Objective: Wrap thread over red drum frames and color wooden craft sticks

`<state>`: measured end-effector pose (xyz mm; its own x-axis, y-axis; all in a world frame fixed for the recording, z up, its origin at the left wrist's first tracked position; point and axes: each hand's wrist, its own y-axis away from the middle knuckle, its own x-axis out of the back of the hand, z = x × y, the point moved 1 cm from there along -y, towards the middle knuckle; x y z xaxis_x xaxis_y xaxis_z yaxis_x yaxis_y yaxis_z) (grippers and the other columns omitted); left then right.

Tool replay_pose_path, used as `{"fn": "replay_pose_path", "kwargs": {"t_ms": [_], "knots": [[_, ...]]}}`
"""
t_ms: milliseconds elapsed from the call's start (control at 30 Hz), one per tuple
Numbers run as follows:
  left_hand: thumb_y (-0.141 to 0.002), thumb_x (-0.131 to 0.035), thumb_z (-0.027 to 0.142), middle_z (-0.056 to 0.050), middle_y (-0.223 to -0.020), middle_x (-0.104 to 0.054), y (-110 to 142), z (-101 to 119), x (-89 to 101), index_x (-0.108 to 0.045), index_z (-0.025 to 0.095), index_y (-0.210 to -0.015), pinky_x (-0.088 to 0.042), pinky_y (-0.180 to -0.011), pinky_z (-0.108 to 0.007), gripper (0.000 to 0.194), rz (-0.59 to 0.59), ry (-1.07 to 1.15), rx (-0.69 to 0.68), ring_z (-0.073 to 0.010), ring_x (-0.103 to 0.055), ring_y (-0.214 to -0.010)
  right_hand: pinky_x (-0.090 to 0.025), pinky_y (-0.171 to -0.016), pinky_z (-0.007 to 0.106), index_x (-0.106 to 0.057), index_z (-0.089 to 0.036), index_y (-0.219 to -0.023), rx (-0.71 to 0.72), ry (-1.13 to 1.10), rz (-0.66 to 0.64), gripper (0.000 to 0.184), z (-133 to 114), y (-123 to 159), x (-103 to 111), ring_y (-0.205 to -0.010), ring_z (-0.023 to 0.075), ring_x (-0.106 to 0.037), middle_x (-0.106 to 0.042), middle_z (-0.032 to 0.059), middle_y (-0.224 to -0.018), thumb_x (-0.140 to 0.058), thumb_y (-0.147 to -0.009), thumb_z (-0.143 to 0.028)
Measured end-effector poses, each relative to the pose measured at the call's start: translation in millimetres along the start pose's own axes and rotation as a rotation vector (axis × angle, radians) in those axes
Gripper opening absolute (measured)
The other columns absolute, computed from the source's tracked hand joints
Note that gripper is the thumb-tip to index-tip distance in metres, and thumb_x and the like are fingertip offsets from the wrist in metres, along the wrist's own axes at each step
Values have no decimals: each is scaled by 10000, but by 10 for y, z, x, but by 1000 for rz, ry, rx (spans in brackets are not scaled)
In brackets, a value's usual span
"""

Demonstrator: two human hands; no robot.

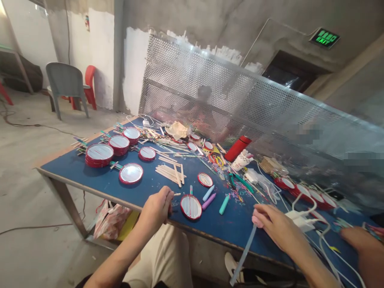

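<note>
My left hand (158, 205) is closed at the table's front edge, with the pale tip of a small wooden stick (177, 194) poking out from its fingers. My right hand (274, 224) is wrapped around a pink glue gun (257, 220), mostly hidden by the fingers. A long translucent glue stick (244, 256) hangs from it over the edge. Between the hands lies a red-rimmed white disc (191, 207) with sticks across its face. Beside it are blue (208, 193), purple (209, 202) and teal (224, 204) tubes. A smaller red-rimmed disc (205, 180) rests just behind.
Stacked red-rimmed discs (99, 153) stand at left. Flat wooden sticks (168, 173) lie mid-table near green-handled pliers (240, 182). A red bottle (238, 148) leans by the mesh panel (192, 80). White cables (322, 232) and another person's arm (357, 244) are at right.
</note>
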<state>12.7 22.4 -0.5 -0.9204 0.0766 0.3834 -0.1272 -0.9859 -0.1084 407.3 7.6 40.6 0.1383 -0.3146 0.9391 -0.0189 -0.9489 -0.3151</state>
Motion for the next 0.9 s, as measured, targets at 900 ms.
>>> {"fn": "replay_pose_path", "kwargs": {"t_ms": [900], "knots": [[-983,-304,361,102,-416,-447,20,4,16,-393,271,-726,-399,-556,-244,286,-31,19,-18,-160,-521,-392,-534,-918,449,-569,-89,-1287,279,-47,-99,582,-1887,35,-327,-1066,322,-678,-707,173,-1151,-726,-836,-421]]}}
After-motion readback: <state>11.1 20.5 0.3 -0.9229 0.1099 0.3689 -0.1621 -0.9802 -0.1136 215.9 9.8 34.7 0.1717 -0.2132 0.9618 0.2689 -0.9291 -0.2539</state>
